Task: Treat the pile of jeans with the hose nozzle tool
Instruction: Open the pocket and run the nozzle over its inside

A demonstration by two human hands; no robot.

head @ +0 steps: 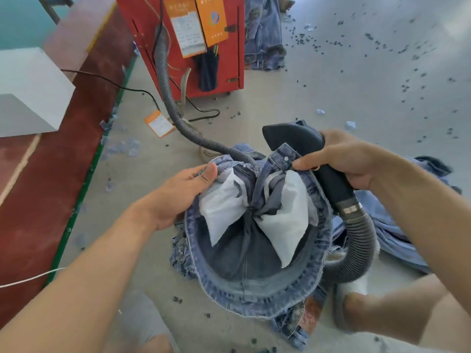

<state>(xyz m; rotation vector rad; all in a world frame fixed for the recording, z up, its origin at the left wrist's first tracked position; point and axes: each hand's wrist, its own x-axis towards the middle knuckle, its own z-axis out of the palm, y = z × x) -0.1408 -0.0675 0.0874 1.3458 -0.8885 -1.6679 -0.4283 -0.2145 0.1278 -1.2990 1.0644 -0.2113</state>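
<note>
A pair of blue jeans (257,289) is held up with its waist spread wide, showing the white pocket bags (285,220) inside. My left hand (178,194) pinches the waistband at the left of the fly. My right hand (349,159) grips the black hose nozzle tool (293,137) and also holds the buttoned end of the waistband against it. The nozzle's flat head points left, above the waist. Its grey ribbed hose (359,240) loops down on the right. More jeans (397,235) lie on the floor to the right.
A red machine cabinet (229,59) with orange tags stands ahead, a grey ribbed hose (165,80) running from it to the jeans. Folded jeans (265,34) are stacked behind it. Small dark scraps dot the concrete floor (356,80). A white block (30,93) sits at left.
</note>
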